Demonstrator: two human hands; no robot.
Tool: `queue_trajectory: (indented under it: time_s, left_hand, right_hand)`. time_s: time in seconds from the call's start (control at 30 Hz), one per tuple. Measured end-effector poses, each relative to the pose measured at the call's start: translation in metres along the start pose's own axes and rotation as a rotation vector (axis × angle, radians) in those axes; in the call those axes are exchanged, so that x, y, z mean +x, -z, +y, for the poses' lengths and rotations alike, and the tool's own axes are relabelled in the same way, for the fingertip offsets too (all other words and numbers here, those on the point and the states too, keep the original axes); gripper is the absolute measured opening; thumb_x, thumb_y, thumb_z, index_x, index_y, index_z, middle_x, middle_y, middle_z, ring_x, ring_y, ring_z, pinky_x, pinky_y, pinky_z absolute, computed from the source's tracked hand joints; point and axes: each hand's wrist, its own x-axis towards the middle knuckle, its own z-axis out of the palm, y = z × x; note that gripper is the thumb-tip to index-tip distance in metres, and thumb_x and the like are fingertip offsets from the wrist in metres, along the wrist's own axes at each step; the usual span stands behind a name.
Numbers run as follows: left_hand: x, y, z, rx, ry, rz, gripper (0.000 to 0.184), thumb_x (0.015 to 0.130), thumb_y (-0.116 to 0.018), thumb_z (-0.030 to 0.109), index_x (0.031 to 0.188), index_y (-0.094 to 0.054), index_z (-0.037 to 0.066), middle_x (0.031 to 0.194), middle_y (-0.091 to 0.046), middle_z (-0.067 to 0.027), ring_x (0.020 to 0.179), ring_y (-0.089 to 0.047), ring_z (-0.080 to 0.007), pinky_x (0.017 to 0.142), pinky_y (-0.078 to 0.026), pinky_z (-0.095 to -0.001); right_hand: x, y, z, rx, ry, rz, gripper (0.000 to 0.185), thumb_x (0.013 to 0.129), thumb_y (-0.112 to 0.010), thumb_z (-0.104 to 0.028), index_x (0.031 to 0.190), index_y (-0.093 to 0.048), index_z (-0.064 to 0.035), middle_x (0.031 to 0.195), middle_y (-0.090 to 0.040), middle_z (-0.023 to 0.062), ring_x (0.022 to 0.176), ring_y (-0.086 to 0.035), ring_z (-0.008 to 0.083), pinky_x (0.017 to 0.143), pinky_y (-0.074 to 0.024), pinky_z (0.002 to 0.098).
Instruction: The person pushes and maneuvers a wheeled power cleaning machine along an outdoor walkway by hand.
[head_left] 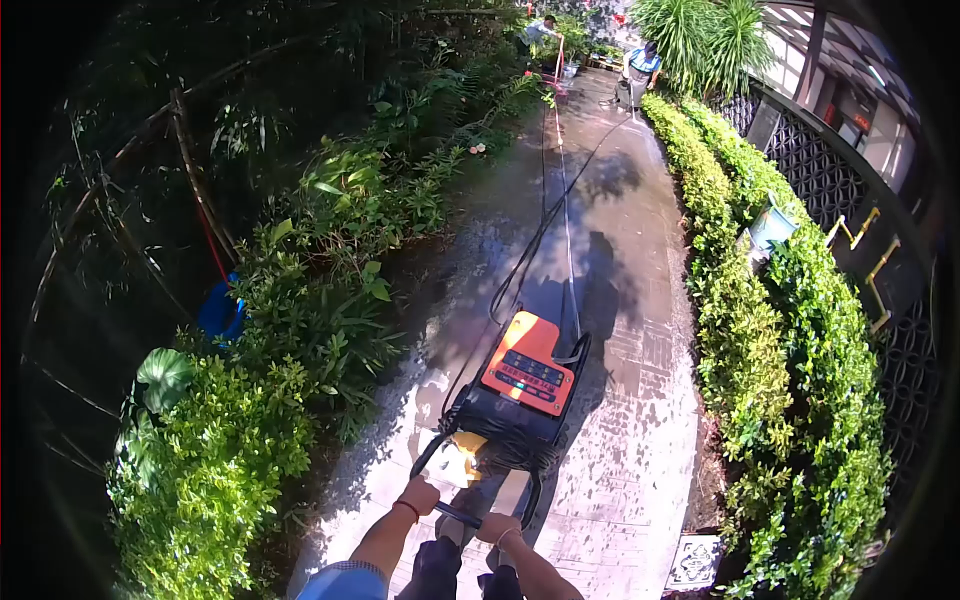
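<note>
My left hand (pixel 419 495) is wrapped round the left end of the black push handle (pixel 457 514). My right hand (pixel 497 528) is closed on the same bar, farther right. Just ahead stands the machine it belongs to, an orange-and-black pressure washer (pixel 527 362) with a printed panel on top. A dark hose or cable bundle (pixel 500 430) is looped over its near end. Beneath the left side of the handle shows a yellow-and-white thing (pixel 464 457) whose kind I cannot make out. Long hoses (pixel 541 232) run from the machine up the path.
The wet paved path (pixel 640 430) lies between dense plants (pixel 230 460) on the left and a clipped hedge (pixel 740 390) on the right. Two people, one in blue and white (pixel 641 68), are at the far end. A pale bucket (pixel 770 230) sits in the hedge.
</note>
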Motion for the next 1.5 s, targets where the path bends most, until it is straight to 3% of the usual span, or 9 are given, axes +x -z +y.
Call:
queue_trajectory:
  time_s: [0.33,0.57,0.8,0.93,1.1,1.17,1.37,1.5]
  left_hand:
    - [-0.037,-0.003,0.067,-0.078,0.102,-0.053,0.010,0.068,-0.053,0.017,0.068,-0.064,0.015,0.067,-0.062,-0.0039,0.069,-0.059,-0.0200,0.069,-0.039,-0.0333]
    - [-0.083,-0.019,0.104,-0.064,0.047,-0.066,0.009,0.064,-0.055,0.019,0.065,-0.062,0.015,0.063,-0.060,-0.0044,0.063,-0.059,-0.0219,0.060,-0.041,-0.0345]
    - [-0.153,-0.072,0.132,-0.115,-0.048,-0.056,0.007,0.062,-0.056,0.022,0.066,-0.061,0.018,0.060,-0.059,-0.0016,0.061,-0.058,-0.0195,0.061,-0.037,-0.0348]
    - [-0.204,-0.123,0.138,-0.174,-0.053,-0.175,0.005,0.060,-0.059,0.021,0.064,-0.061,0.021,0.059,-0.060,0.0025,0.060,-0.057,-0.0176,0.067,-0.034,-0.0323]
    - [-0.268,-0.174,0.144,-0.082,-0.073,-0.212,0.006,0.060,-0.057,0.016,0.062,-0.060,0.022,0.059,-0.059,0.0025,0.061,-0.057,-0.0146,0.068,-0.034,-0.0310]
    - [-0.283,-0.201,0.142,-0.122,-0.113,-0.187,0.003,0.059,-0.058,0.022,0.061,-0.058,0.024,0.056,-0.057,0.0042,0.056,-0.055,-0.0153,0.064,-0.033,-0.0322]
    - [-0.352,-0.218,0.165,-0.089,-0.133,-0.130,0.007,0.066,-0.053,0.018,0.063,-0.059,0.021,0.060,-0.060,0.0016,0.061,-0.058,-0.0155,0.065,-0.035,-0.0335]
    - [-0.384,-0.223,0.174,-0.057,-0.119,-0.207,0.005,0.065,-0.055,0.022,0.064,-0.060,0.021,0.062,-0.060,0.0018,0.063,-0.059,-0.0160,0.066,-0.035,-0.0343]
  right_hand:
    - [-0.045,-0.023,0.032,-0.016,0.134,0.016,0.031,0.067,-0.053,-0.030,0.086,-0.065,-0.0097,0.088,-0.063,0.0106,0.084,-0.061,0.0267,0.071,-0.0474,0.0374]
    - [-0.086,-0.062,0.040,-0.046,0.262,0.002,0.030,0.067,-0.050,-0.027,0.085,-0.065,-0.0083,0.086,-0.063,0.0121,0.082,-0.061,0.0275,0.069,-0.0479,0.0390]
    - [-0.146,-0.118,0.008,-0.003,0.179,-0.045,0.032,0.067,-0.049,-0.027,0.088,-0.064,-0.0082,0.088,-0.063,0.0131,0.083,-0.061,0.0270,0.072,-0.0480,0.0384]
    - [-0.162,-0.196,-0.025,0.039,0.102,-0.144,0.035,0.067,-0.056,-0.033,0.092,-0.063,-0.0102,0.095,-0.062,0.0110,0.088,-0.060,0.0257,0.074,-0.0470,0.0377]
    - [-0.186,-0.281,-0.079,0.087,0.019,-0.144,0.035,0.067,-0.055,-0.030,0.094,-0.063,-0.0096,0.097,-0.062,0.0109,0.091,-0.059,0.0257,0.076,-0.0467,0.0374]
    - [-0.201,-0.292,-0.094,0.063,0.032,-0.140,0.035,0.068,-0.052,-0.030,0.095,-0.063,-0.0096,0.099,-0.061,0.0112,0.093,-0.058,0.0259,0.077,-0.0464,0.0379]
    - [-0.245,-0.331,-0.123,0.144,0.016,-0.225,0.035,0.070,-0.051,-0.030,0.096,-0.062,-0.0101,0.100,-0.060,0.0128,0.094,-0.057,0.0282,0.079,-0.0457,0.0388]
    - [-0.264,-0.364,-0.135,0.162,0.082,-0.194,0.038,0.070,-0.050,-0.033,0.094,-0.062,-0.0074,0.095,-0.061,0.0151,0.089,-0.059,0.0299,0.078,-0.0461,0.0413]
